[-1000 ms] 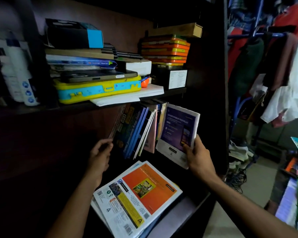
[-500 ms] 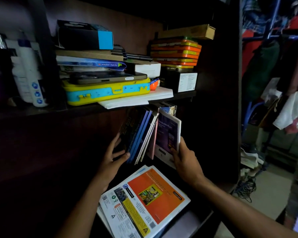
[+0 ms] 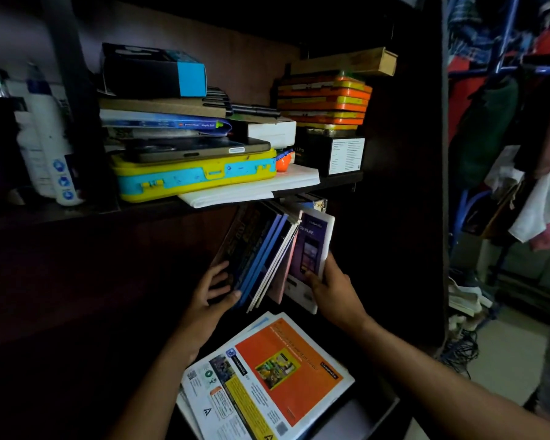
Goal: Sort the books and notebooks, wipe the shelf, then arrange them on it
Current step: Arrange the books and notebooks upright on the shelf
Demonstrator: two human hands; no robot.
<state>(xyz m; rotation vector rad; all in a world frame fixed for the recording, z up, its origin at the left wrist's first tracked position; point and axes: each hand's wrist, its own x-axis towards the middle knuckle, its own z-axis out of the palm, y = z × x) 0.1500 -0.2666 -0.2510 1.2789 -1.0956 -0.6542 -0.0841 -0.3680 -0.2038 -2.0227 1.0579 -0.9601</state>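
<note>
A row of leaning books point(image 3: 261, 249) stands on the dark lower shelf under the upper shelf board point(image 3: 340, 181). My left hand point(image 3: 213, 290) holds the left end of the row, thumb across the blue spines and fingers behind the dark book. My right hand point(image 3: 329, 287) grips a purple-covered book point(image 3: 311, 249) by its lower edge, set upright against the right end of the row. An orange-and-white book point(image 3: 273, 376) lies flat on a small pile in front, below both hands.
The upper shelf carries a yellow-and-blue case point(image 3: 191, 179), a tablet, boxes, an orange-and-yellow stack point(image 3: 326, 100) and white bottles point(image 3: 48, 144) at the left. The shelf's dark side wall point(image 3: 404, 217) stands to the right. Clothes hang on a rack point(image 3: 521, 138) beyond it.
My right hand has brought the purple book from out in front in against the right end of the row. My left hand closed onto the row's left end.
</note>
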